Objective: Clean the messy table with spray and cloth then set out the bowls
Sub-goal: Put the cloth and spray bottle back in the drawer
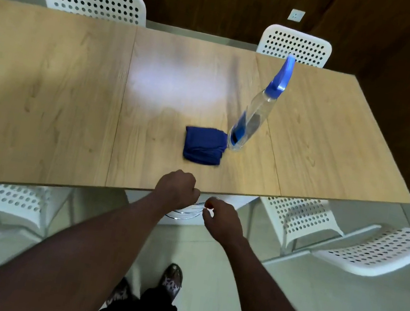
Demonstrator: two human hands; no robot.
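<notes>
A pale wood table [44, 99] fills the view, with a dark panelled wall behind it and white perforated chairs [94, 0] on both long sides. At its near edge the right hand [221, 220] hangs just below the tabletop, thumb and fingertips pinched on what looks like the thin rim of shiny stacked bowls [183, 214]; blur makes the contact hard to confirm. The left hand [178, 186] is curled into a fist over the table edge, directly above the same stack, and I cannot tell whether its fingers hold a rim or nothing. The bowls sit under the table edge between the 2 hands, mostly hidden, so their number is unclear. Farther in, a folded blue cloth [204, 145] lies flat, touching the base of the upright spray bottle [253, 117]. The wood shows no mess, only a bright glare patch mid-table. I judge the wiping done and the bowl step just starting. The next move calls for a firm 2-handed hold, lifting the stack clear of the table edge, then setting it down left of the cloth, away from the bottle, which would tip easily.
</notes>
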